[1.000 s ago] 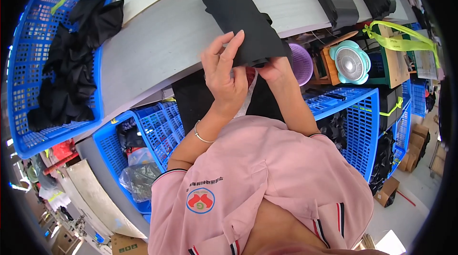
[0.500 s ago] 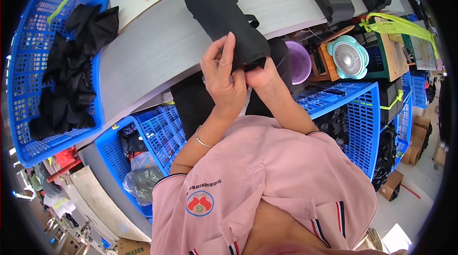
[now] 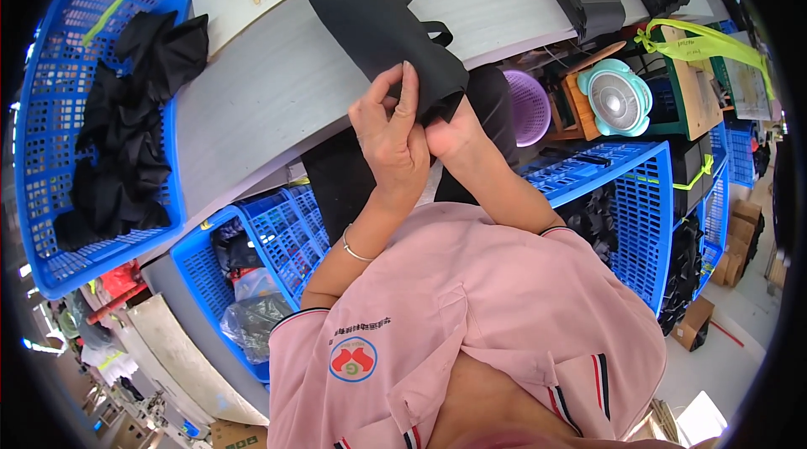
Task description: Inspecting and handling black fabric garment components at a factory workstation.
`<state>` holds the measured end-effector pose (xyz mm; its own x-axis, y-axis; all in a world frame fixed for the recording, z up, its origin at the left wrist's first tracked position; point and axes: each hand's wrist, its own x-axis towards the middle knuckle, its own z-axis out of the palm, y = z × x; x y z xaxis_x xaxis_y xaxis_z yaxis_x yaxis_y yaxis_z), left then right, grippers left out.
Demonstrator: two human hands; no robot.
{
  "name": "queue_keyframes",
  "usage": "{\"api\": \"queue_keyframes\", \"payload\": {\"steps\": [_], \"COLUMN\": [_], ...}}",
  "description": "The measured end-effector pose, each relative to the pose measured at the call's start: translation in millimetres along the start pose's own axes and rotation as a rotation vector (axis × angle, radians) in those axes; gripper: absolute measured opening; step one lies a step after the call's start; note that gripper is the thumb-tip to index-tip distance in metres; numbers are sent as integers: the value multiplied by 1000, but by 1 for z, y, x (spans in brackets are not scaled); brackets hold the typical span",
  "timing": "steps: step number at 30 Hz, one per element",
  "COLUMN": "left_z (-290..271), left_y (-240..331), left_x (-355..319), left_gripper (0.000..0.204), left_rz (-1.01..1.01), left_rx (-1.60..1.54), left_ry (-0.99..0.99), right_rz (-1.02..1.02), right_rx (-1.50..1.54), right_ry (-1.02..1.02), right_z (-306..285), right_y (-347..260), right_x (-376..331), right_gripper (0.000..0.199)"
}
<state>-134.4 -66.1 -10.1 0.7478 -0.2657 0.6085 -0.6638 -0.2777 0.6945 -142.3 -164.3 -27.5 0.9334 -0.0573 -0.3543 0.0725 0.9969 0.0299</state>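
Shifted tableward, black pouch (image 3: 382,24) stays pinched by both hands (image 3: 416,134), blue crate (image 3: 50,113) alongside.

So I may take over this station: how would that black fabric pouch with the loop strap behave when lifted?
The black fabric pouch probably flops: its end bends over the grey table edge between left hand and right hand. Likely light, thin cloth. Unlikely to roll, lying flat.
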Motion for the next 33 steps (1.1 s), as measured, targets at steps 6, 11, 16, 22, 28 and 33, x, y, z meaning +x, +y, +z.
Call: {"api": "queue_keyframes", "payload": {"steps": [6, 11, 16, 22, 28, 33], "left_z": [-3, -10, -22, -31, -35, -31], "left_y": [-3, -8, -4, -3, -13, -48], "left_x": [5, 11, 14, 18, 4, -14], "left_gripper": [69, 66, 62, 58, 43, 33], "left_rz": [47, 72, -51, -87, -353, -608], "left_rx": [12, -6, -165, -92, -222, -371], "left_ry": [-29, -87, -108, -72, 36, 101], "right_rz": [-131, -103, 91, -114, -529, -814], "right_rx": [-98, -122, -74, -364, -540, -1296], "right_ry": [162, 47, -132, -172, 36, -29], "right_z": [8, 9, 10, 18, 13, 11], "right_y": [6, 3, -1, 7, 27, 25], "right_x": [-3, 2, 1, 4, 29, 39], "right_gripper": [20, 19, 22, 24, 24, 18]}}
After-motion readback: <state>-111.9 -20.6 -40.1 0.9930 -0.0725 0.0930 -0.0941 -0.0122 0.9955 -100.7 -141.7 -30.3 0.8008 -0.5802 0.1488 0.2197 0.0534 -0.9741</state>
